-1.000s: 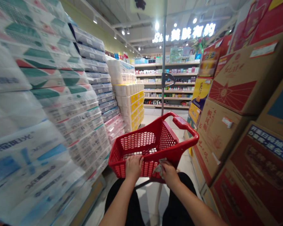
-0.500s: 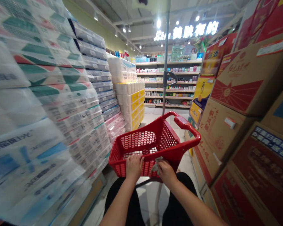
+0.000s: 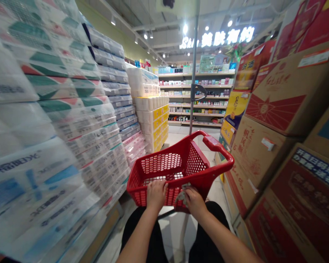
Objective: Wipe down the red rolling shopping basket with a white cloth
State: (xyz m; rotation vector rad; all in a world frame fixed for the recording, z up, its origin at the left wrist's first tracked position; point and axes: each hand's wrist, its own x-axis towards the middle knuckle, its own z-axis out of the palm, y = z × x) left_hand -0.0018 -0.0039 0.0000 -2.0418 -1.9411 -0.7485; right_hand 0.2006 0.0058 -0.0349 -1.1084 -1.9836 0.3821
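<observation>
In front of my knees stands a red plastic shopping cart (image 3: 164, 160) with perforated basket walls, its handle (image 3: 218, 148) pointing to the right. My left hand (image 3: 156, 193) is closed over the near rim, its fingers curling inside the basket. Bunched in my right hand (image 3: 194, 199) is a greyish cloth (image 3: 183, 196), pressed against the outside of the near wall, right of my left hand. The fingertips of the right hand are partly hidden by the cloth. Through its holes the basket shows the pale floor.
Tall stacks of wrapped tissue packs (image 3: 79, 120) line the left side, with toilet roll packs (image 3: 150, 120) farther on. Cardboard cartons (image 3: 268, 98) are piled close on the right. A grey pole (image 3: 193, 73) rises behind the cart. Stocked shelves (image 3: 197, 87) cross the back.
The cloth in my right hand has shifted very slightly on the cart wall. My left hand stays on the rim, and the cart is almost unmoved.
</observation>
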